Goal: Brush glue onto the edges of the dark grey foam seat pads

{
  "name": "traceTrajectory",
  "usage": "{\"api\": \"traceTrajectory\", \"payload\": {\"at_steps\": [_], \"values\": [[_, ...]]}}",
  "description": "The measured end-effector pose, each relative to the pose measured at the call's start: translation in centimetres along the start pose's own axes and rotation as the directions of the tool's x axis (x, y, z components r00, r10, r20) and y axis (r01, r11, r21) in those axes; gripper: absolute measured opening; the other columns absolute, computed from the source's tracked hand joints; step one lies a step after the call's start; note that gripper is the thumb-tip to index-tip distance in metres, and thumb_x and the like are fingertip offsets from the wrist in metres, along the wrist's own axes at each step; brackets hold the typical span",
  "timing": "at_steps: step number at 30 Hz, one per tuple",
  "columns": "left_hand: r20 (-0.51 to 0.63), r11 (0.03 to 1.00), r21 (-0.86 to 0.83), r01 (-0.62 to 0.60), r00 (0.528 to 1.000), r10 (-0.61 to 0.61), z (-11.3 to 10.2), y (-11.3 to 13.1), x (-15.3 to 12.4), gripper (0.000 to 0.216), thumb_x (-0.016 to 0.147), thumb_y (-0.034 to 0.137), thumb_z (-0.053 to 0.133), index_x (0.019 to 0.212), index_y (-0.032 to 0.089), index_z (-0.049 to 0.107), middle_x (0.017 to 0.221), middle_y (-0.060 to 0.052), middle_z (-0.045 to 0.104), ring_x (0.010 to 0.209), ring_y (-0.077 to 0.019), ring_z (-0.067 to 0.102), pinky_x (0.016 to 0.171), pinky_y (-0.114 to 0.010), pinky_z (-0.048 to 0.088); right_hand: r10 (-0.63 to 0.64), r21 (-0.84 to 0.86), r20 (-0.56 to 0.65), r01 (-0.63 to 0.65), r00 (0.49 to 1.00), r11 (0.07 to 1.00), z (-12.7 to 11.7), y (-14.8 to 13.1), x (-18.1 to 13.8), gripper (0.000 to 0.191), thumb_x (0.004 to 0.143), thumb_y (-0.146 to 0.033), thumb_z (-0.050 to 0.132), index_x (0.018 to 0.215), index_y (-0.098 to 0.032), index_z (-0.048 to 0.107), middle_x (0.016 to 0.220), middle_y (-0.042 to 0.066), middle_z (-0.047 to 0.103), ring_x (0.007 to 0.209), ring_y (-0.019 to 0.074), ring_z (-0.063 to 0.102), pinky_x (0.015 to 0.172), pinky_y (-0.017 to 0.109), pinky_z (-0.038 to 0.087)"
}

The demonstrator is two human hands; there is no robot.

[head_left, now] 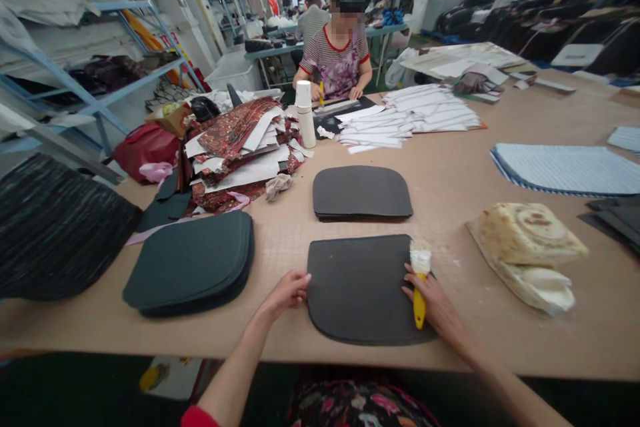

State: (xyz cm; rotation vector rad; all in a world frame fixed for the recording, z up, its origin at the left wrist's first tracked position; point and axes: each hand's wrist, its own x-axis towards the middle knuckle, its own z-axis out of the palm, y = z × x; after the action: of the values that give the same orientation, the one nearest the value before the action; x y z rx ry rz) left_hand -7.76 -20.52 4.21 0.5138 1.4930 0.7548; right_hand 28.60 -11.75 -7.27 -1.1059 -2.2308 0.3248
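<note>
A dark grey foam panel (360, 290) with one rounded side lies flat on the brown table (450, 193) right in front of me. My left hand (287, 292) rests on the panel's left edge, fingers curled over it. My right hand (434, 303) is closed round the yellow handle of a glue brush (420, 273), whose white bristles touch the panel's upper right corner.
A stack of the same dark panels (193, 265) lies to the left and another stack (361, 193) just beyond. A glue-crusted bag (525, 247) sits at right. Patterned fabric pieces (235, 147), white strips (410, 121) and a white bottle (305, 117) lie further off, where another person (337, 57) works.
</note>
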Motion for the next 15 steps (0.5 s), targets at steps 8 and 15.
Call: {"api": "traceTrajectory", "payload": {"at_steps": [8, 15], "values": [[0.000, 0.990, -0.137, 0.027, 1.000, -0.028, 3.9, -4.2, -3.7, 0.049, 0.050, 0.037, 0.083, 0.087, 0.015, 0.058, 0.078, -0.002, 0.064, 0.061, -0.0099, 0.056, 0.057, -0.022, 0.043, 0.029, 0.044, 0.034, -0.030, 0.999, 0.999, -0.8, -0.6, 0.5, 0.019, 0.088, -0.031, 0.050, 0.095, -0.018, 0.061, 0.119, 0.016, 0.058, 0.107, 0.0283, 0.058, 0.086, 0.048, 0.052], [-0.107, 0.952, -0.301, -0.055, 0.994, 0.023, 6.1, -5.5, -4.2, 0.038, 0.061, 0.026, 0.075, 0.089, 0.020, 0.050, 0.074, 0.004, 0.055, 0.068, -0.0104, 0.058, 0.071, -0.029, 0.054, 0.041, 0.056, 0.044, -0.043, 0.998, 0.998, -2.4, -1.8, 1.2, 0.020, 0.088, -0.031, 0.051, 0.102, -0.016, 0.057, 0.124, 0.018, 0.055, 0.111, 0.0270, 0.056, 0.089, 0.045, 0.050]]}}
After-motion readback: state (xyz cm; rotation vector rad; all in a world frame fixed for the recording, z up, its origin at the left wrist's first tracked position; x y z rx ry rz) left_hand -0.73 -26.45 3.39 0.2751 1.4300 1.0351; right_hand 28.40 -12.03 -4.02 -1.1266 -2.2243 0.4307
